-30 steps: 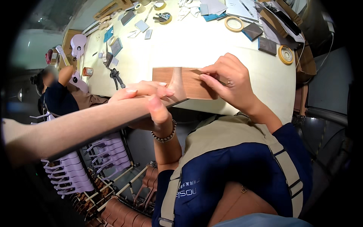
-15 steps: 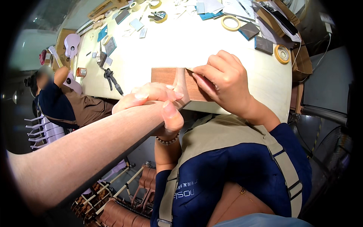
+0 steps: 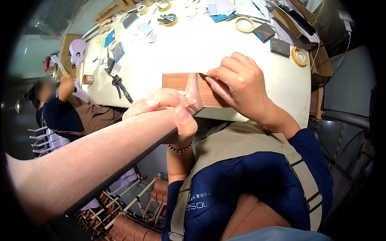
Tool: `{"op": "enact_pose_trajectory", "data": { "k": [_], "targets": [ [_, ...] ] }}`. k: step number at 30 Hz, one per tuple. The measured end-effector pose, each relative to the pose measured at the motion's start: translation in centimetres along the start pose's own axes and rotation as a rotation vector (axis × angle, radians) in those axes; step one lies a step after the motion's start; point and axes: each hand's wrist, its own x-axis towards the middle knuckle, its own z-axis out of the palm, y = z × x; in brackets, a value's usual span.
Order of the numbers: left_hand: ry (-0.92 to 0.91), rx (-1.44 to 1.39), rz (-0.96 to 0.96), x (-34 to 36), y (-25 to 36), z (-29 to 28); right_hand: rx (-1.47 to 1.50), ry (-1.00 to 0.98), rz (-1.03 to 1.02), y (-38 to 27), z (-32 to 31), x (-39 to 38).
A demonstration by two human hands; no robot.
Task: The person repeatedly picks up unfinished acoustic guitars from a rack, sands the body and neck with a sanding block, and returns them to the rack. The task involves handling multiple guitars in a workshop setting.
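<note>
A pale wooden guitar neck (image 3: 108, 144) slants from the lower left up to the middle, its dark fingerboard edge turned down. Its reddish-brown headstock (image 3: 175, 81) is over the near edge of the bench. My left hand (image 3: 169, 110), a beaded bracelet at its wrist, is closed around the neck just below the headstock. At the headstock's right part is my right hand (image 3: 239, 82), with thumb and forefinger pinched at its far edge. Something thin and dark shows at those fingertips, too small to name. My right hand covers the headstock's right end.
On the pale bench (image 3: 144, 56) lie a black clamp (image 3: 121, 88), tape rolls (image 3: 244, 25) and dark sanding blocks (image 3: 280, 47). Another person (image 3: 76, 104) works at the left beside lilac ukulele bodies (image 3: 77, 49). Below left stands a rack with brown instrument parts (image 3: 132, 228).
The view has shifted slightly. Both hands keep their hold, and the neck stays in nearly the same place. The other person's raised arm has moved a little.
</note>
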Motion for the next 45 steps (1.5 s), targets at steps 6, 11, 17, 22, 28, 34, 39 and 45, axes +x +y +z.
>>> {"op": "enact_pose_trajectory", "data": {
  "k": [6, 11, 17, 22, 28, 34, 39, 45],
  "targets": [
    [0.035, -0.011, -0.022, -0.1, 0.3, 0.3, -0.037, -0.048, -0.064, -0.4, -0.2, 0.0],
    [0.048, -0.001, -0.02, 0.0, 0.3, 0.4, -0.015, -0.032, -0.044, -0.1, -0.3, -0.1],
    [0.0, 0.038, 0.014, -0.1, 0.2, 0.3, -0.023, 0.012, -0.03, 0.1, 0.1, 0.0],
    [0.042, 0.038, -0.023, -0.2, 0.3, 0.3, -0.056, -0.032, -0.087, -0.1, 0.1, -0.1],
    [0.002, 0.08, -0.009, -0.2, 0.1, 0.0, -0.016, -0.007, -0.056, 0.5, -0.2, 0.2],
    [0.019, 0.086, -0.036, -0.1, 0.4, 0.4, -0.043, -0.012, -0.089, 0.5, 0.0, 0.1],
    [0.037, 0.12, -0.06, 0.0, 0.5, 0.2, 0.015, -0.056, -0.101, 0.6, -0.4, 0.0],
    [0.035, 0.101, -0.057, 0.0, 0.6, 0.5, -0.034, -0.011, -0.08, 0.5, 0.1, 0.1]
  ]
}}
